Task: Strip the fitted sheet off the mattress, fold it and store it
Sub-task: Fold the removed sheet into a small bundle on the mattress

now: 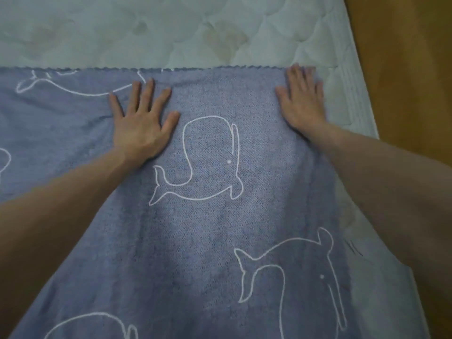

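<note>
Two flat hands (143, 123) (302, 104) on one sheet (208, 228)

Both hands (144, 126) flat on blue sheet (208, 228), mattress (146, 33)

Blue sheet (200, 228), white whale outlines, lies spread flat over quilted white mattress (146, 30). Scalloped far edge runs straight across; bare mattress shows beyond it and in a strip along the right side.
</note>
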